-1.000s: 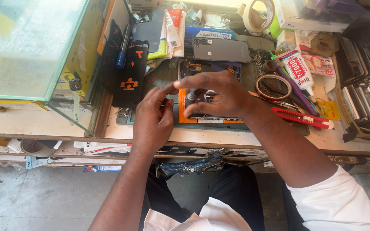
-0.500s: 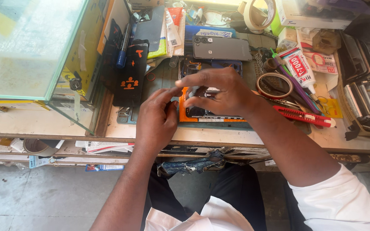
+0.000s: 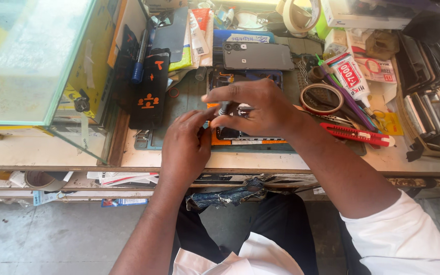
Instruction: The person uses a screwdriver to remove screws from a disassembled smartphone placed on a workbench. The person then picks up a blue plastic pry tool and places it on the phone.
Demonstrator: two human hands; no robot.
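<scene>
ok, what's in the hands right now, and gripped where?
Right hand pinches a thin metal tool by its upper end, fingertips around the shaft. Left hand rests fingertips beside the opened phone; whether it grips anything cannot be told.

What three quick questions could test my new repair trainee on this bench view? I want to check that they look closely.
1. True or false: the red utility knife lies to the right of the right hand.
2. Which lies just beyond the hands, farther from the person? A) a dark phone lying back up B) a roll of tape C) a glass cabinet
3. Fill in: both hands meet over a device lying on an ______ work mat.

Key: 1 true; 2 A; 3 orange. The left hand touches the right at the fingertips; what they pinch is too small to tell.
</scene>
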